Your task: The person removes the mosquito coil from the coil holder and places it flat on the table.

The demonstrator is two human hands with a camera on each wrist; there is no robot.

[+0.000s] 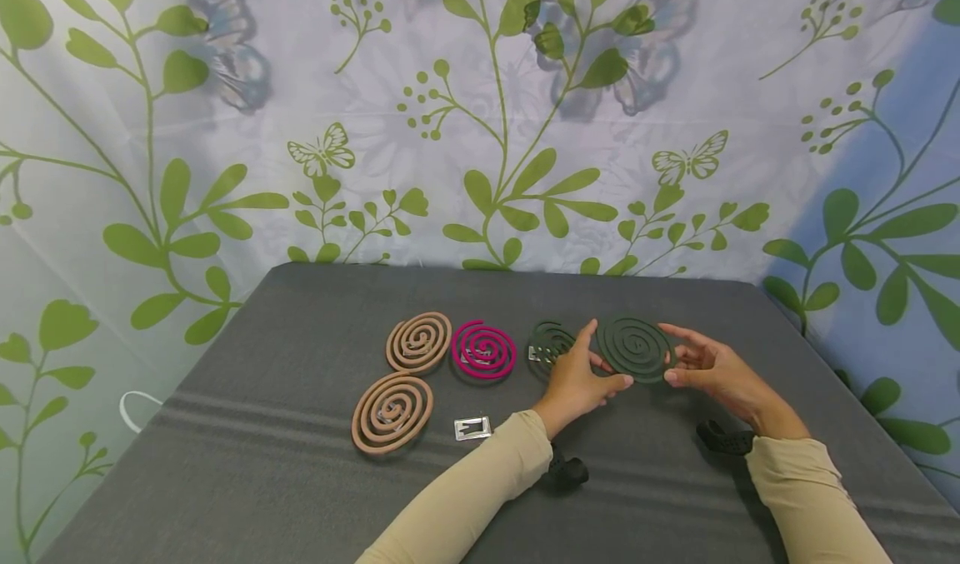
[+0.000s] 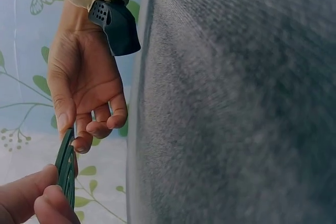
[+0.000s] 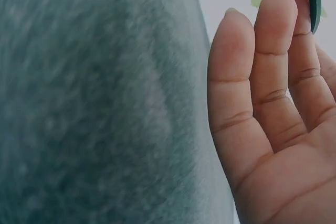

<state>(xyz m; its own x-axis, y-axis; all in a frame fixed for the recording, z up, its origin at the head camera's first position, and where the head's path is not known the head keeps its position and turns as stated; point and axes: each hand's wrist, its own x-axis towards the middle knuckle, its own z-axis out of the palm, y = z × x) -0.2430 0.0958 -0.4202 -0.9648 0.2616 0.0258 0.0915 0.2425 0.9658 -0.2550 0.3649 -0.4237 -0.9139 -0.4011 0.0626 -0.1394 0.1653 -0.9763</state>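
Both hands hold up a dark green mosquito coil over the table. Thumb and fingers of my left hand pinch its left edge, while my right hand pinches the right edge. From the left wrist, the coil shows edge-on as layered rings. The right wrist view has only a piece of the coil at the top, beside the fingertips. Behind my left hand lies a second dark green coil, partly hidden, with a metal stand by its left side.
A pink coil lies left of the green ones, overlapping a metal stand. Further left are two brown coils, one farther back and one nearer. In front sits a small silver stand on the grey-covered table. Patterned fabric hangs behind.
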